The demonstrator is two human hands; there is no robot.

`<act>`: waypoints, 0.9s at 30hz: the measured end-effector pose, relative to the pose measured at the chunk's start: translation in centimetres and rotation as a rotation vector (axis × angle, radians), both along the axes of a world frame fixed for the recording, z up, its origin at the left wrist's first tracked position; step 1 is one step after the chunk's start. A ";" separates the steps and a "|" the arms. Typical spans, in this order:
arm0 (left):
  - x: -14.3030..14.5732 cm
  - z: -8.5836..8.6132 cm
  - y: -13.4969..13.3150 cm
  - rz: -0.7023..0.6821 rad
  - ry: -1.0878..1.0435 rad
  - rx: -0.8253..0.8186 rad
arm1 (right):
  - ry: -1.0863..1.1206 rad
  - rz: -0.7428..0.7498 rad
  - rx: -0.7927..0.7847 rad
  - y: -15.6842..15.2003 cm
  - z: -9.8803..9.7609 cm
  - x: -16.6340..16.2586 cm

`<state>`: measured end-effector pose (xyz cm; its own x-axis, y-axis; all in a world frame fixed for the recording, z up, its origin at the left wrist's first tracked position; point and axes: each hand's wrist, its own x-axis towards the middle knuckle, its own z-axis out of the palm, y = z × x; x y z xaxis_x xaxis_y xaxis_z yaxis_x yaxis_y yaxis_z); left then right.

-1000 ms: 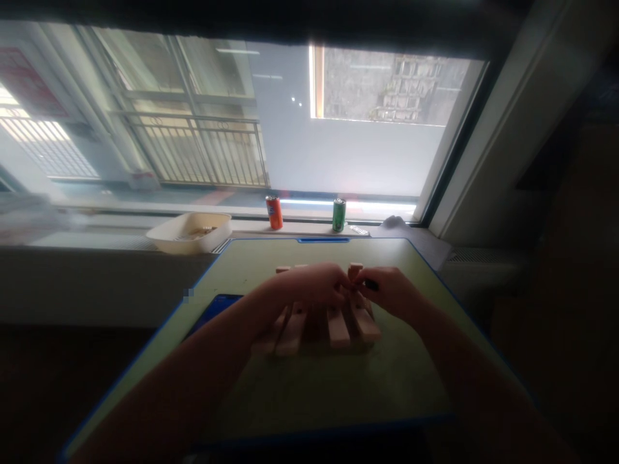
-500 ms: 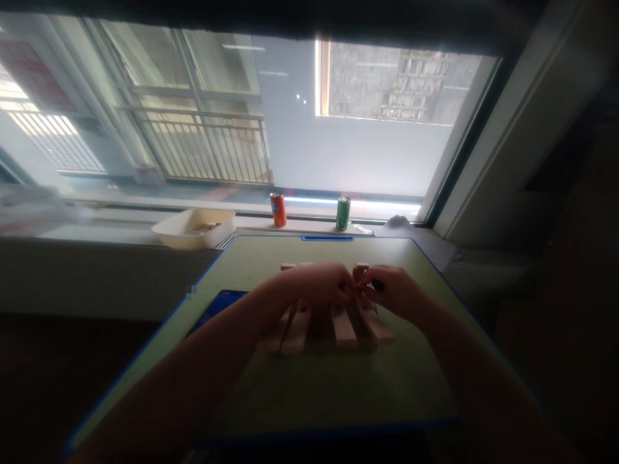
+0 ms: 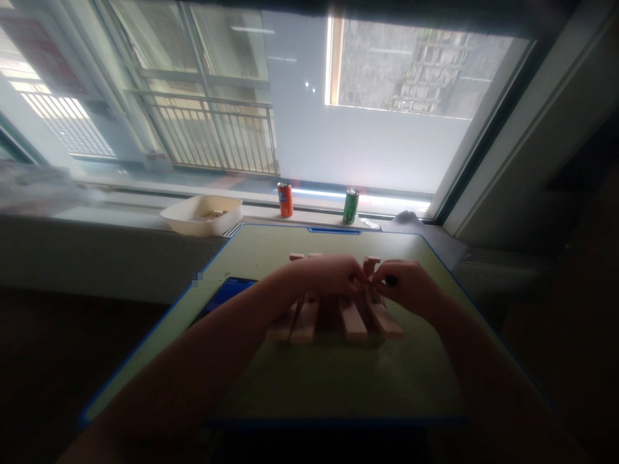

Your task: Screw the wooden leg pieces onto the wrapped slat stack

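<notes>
Both my hands meet over a wooden assembly (image 3: 354,323) of pale, slanting bars standing on the green tabletop (image 3: 338,386). My left hand (image 3: 342,274) is closed, its fingertips pinched against the upper part of the right-hand bars. What it grips is hidden. Facing it, my right hand (image 3: 410,283) is closed in a pinch on a small dark object (image 3: 391,280), whose black rounded end shows between the fingers; its kind is unclear. The fingertips of both hands almost touch. My left forearm covers much of the assembly's upper left.
A dark blue-screened phone or tablet (image 3: 226,293) lies left of my forearm. Along the windowsill stand a cream basin (image 3: 186,224) with small pieces inside, an orange can (image 3: 285,201) and a green can (image 3: 351,206). Grey cloth (image 3: 425,231) lies near the table's far right corner.
The whole view has shifted, so everything sits slightly higher and further right. Both hands stay pinched at the same spot on the wooden assembly.
</notes>
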<state>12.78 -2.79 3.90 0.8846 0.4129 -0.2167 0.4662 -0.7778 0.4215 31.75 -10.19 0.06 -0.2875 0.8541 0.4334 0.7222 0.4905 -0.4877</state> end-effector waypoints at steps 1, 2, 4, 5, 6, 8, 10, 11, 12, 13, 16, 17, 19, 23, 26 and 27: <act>0.0 -0.1 0.1 -0.008 -0.009 -0.004 | 0.016 -0.018 -0.019 0.0 -0.1 0.1; 0.0 -0.1 0.1 -0.014 -0.016 -0.010 | 0.035 -0.033 -0.037 0.1 -0.2 0.2; 0.0 -0.2 0.2 -0.014 -0.029 -0.016 | 0.065 -0.058 -0.073 0.2 -0.4 0.3; 0.0 -0.3 0.2 -0.014 -0.035 -0.017 | 0.076 -0.067 -0.088 0.2 -0.5 0.3; 0.0 -0.3 0.2 -0.014 -0.040 -0.019 | 0.084 -0.074 -0.097 0.2 -0.6 0.3; 0.0 -0.3 0.2 -0.017 -0.034 -0.036 | 0.096 -0.079 -0.094 0.3 -0.7 0.2; 0.0 -0.3 0.3 -0.011 -0.020 -0.050 | 0.105 -0.081 -0.074 0.3 -0.7 0.1; 0.0 -0.3 0.3 -0.007 -0.016 -0.054 | 0.107 -0.089 -0.071 0.3 -0.7 0.1; -0.1 -0.3 0.3 -0.005 -0.016 -0.053 | 0.106 -0.097 -0.077 0.3 -0.7 0.1; -0.1 -0.3 0.3 -0.006 -0.021 -0.050 | 0.105 -0.108 -0.085 0.3 -0.7 0.1; -0.1 -0.3 0.2 -0.018 -0.037 -0.053 | 0.090 -0.083 -0.091 0.1 -0.5 0.0; 0.0 -0.3 0.2 -0.021 -0.039 -0.056 | 0.079 -0.049 -0.083 0.1 -0.5 -0.1; 0.0 -0.3 0.2 -0.025 -0.040 -0.063 | 0.046 0.022 -0.064 0.0 -0.4 -0.2; 0.0 -0.2 0.3 -0.041 -0.045 -0.044 | -0.017 0.079 -0.018 -0.2 -0.1 -0.2; 0.0 -0.2 0.2 -0.029 -0.038 -0.030 | -0.076 0.086 0.028 -0.2 0.1 -0.3; 0.0 -0.1 0.1 -0.017 -0.030 -0.031 | -0.090 0.084 0.045 -0.2 0.1 -0.3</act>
